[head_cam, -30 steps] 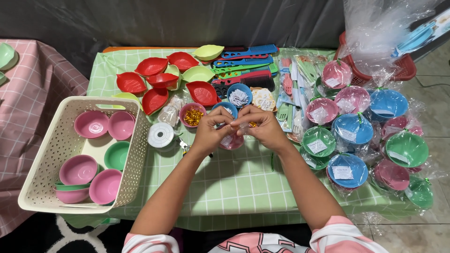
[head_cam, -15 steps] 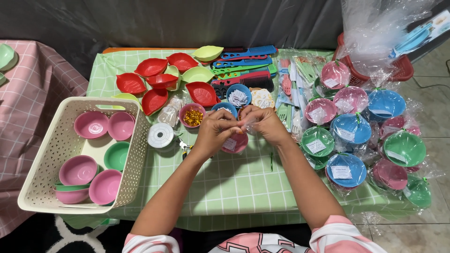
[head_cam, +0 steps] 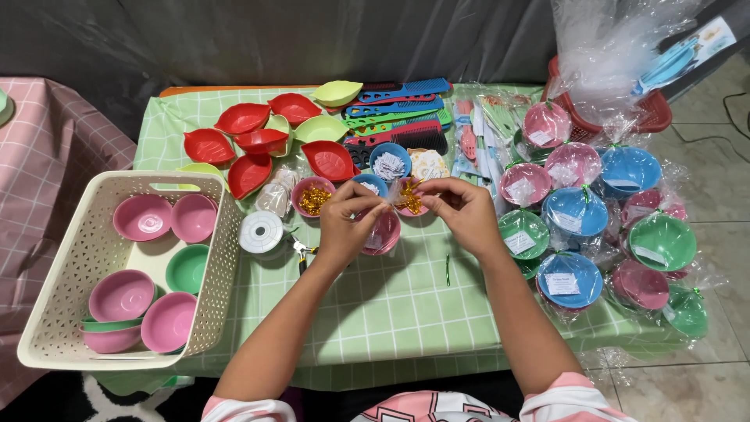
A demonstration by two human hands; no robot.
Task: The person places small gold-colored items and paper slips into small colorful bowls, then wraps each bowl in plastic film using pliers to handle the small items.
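Here, we see both hands meeting over the green checked tablecloth (head_cam: 375,305).
Left hand: our left hand (head_cam: 349,223) pinches the gathered cellophane at the mouth of a pink bowl (head_cam: 383,232), fingertips pressed together.
Right hand: our right hand (head_cam: 461,209) pinches a gold twist tie (head_cam: 409,195) at the same neck, thumb and forefinger closed on it.
Where it sits: the bowl hangs just under the left fingertips, above the cloth.
Handling: we judge the bowl light and stiff, the wrap thin, crinkly and slippery, and the tie soft wire; the bunched neck looks the best place to hold.
Packages: right of the right fingers, wrapped bowls (head_cam: 574,211) in blue, pink and green, each with a small white rectangular label (head_cam: 562,283) inside.
Beyond the fingertips: a small dish of gold ties (head_cam: 314,198).
Left of the left fingers: a cream basket (head_cam: 215,266) holding bare bowls.
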